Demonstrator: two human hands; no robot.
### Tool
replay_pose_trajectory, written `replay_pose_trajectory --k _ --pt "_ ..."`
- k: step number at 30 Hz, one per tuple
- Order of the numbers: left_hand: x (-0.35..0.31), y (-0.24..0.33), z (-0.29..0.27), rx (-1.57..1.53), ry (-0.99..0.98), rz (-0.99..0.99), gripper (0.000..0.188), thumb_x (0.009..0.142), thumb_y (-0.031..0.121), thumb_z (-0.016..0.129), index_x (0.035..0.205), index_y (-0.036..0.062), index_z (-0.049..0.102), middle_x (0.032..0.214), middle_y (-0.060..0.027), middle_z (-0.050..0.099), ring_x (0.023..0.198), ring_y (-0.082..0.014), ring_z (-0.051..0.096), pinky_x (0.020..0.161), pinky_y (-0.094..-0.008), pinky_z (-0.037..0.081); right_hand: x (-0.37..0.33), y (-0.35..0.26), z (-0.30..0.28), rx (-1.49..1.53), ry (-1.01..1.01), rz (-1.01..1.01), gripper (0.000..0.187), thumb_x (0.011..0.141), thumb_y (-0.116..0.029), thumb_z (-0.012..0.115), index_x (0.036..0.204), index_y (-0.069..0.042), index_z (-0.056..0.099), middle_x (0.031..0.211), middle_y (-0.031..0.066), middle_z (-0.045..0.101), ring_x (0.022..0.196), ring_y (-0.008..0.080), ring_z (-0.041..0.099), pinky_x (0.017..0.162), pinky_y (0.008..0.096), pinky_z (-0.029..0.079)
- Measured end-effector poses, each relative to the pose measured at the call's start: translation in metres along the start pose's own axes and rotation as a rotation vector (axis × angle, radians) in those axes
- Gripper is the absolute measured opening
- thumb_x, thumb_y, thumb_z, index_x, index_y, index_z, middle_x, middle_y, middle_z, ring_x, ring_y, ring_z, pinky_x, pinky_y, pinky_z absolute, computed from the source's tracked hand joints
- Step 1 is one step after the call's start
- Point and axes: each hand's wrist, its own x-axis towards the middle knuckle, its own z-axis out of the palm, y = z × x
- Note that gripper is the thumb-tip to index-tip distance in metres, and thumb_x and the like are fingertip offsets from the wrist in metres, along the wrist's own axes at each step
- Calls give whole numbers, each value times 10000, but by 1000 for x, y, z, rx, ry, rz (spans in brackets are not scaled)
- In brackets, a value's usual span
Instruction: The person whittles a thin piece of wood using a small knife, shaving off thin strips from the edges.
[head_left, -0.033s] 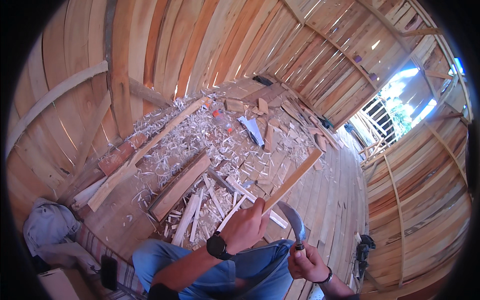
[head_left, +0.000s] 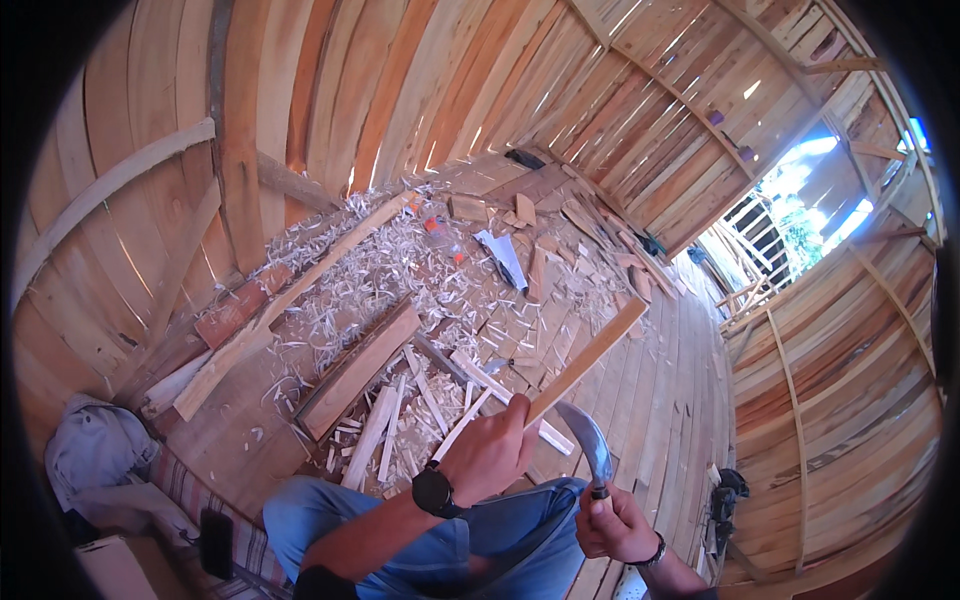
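My left hand [head_left: 490, 445] is closed around the lower end of a narrow, flat wooden stick [head_left: 590, 358], which slants up and away to the right. In my right hand [head_left: 618, 527] is the short handle of a sickle [head_left: 592, 440]. Its curved blade rises from the fist, with the tip pointing left near the stick just beyond my left fingers. Whether blade and wood touch I cannot tell. Both hands are above my lap, over my blue jeans [head_left: 350, 525].
Wood shavings [head_left: 350, 270] cover the plank floor ahead. A thick wood block [head_left: 360, 372], split sticks [head_left: 372, 437] and a long board [head_left: 290, 300] lie to the left. A second curved blade [head_left: 496, 366] lies beyond my left hand. A grey cloth bundle [head_left: 100, 450] sits at the lower left.
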Motion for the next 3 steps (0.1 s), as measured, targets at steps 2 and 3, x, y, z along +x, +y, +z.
replay_pose_trajectory --k 2,3 --pt "-1 -3 2 34 1 10 212 953 178 499 1002 -24 459 570 -206 561 548 -402 604 478 -471 477 -1 2 -9 157 -59 71 241 997 -326 485 977 -98 408 606 -5 412 462 82 387 403 231 307" --pt "-1 -5 4 37 6 16 220 950 188 507 1005 -20 460 577 -205 566 547 -401 605 482 -469 484 -1 2 -15 240 -121 99 229 997 -327 485 983 -115 401 607 5 411 461 83 384 399 243 309"
